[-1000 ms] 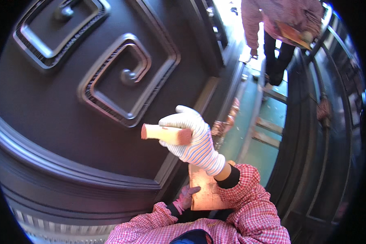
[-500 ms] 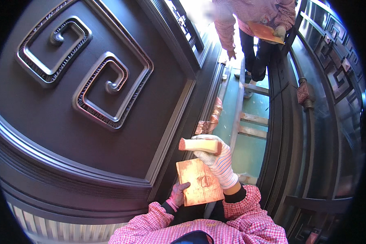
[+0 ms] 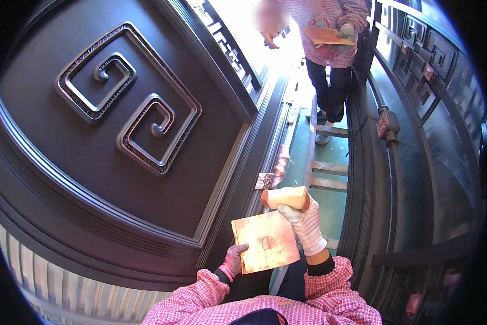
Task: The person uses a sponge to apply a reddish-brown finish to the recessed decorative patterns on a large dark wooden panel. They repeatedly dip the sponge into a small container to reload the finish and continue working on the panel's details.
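Note:
My left hand (image 3: pixel 234 259) grips the left edge of a thin square board (image 3: pixel 254 252), its thumb lying over the face. Reddish-brown smears cover the pale board, with a darker patch near its middle. In a white striped glove, my right hand (image 3: pixel 306 225) is closed around a cream-coloured sponge block (image 3: pixel 284 198) with reddish-brown ends. The sponge is held just above the board's far edge, apart from its face. Pinkish stains show on my left hand.
Left stands a dark panel (image 3: pixel 211 179) with raised scroll moulding. A ladder-like frame (image 3: pixel 329 168) with wooden rungs runs ahead over a greenish surface. Beyond it a co-worker (image 3: pixel 330 65) in a checked top holds a similar board (image 3: pixel 330 37). Dark metal railing (image 3: pixel 395 151) lines the right.
My right hand and the sponge have shifted right and slightly down, near the board's far right corner. The view has turned a little. The co-worker's lowered arm is now raised.

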Available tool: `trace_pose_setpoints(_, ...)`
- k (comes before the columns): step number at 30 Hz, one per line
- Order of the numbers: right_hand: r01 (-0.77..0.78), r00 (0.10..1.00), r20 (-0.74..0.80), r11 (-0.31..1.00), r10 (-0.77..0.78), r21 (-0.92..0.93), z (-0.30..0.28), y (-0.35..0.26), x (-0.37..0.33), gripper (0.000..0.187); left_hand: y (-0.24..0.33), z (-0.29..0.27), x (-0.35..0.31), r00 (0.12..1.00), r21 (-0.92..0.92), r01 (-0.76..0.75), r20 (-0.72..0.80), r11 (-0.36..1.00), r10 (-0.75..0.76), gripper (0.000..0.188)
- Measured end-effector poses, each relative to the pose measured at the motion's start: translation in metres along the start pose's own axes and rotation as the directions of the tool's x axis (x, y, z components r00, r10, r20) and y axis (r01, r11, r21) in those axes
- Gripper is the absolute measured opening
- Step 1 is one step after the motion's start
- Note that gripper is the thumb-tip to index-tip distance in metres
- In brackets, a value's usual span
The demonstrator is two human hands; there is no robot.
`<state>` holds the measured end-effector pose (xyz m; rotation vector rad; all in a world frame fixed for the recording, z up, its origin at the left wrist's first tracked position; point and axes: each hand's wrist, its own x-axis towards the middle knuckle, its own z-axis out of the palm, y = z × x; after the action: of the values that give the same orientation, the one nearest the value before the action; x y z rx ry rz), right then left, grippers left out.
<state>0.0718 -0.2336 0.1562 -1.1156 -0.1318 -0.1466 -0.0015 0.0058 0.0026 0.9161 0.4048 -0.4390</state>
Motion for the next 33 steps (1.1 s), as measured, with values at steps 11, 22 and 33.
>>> trace_pose_setpoints(11,0.072,0.992,-0.104,0.997,-0.071,0.002,-0.028,-0.01,-0.012,0.035,0.012,0.029,-0.018,0.999,-0.115,0.047,0.0,0.992,-0.047,0.051)
trace_pose_setpoints(22,0.108,0.993,-0.071,0.982,-0.098,0.158,-0.013,0.002,-0.003,0.04,-0.01,-0.024,-0.002,0.991,-0.189,0.119,0.078,0.975,-0.106,0.054)
trace_pose_setpoints(33,0.172,0.979,-0.122,0.981,-0.161,0.089,-0.027,0.01,0.002,0.043,0.011,0.01,-0.009,0.996,-0.168,0.087,0.01,0.982,-0.086,0.056)
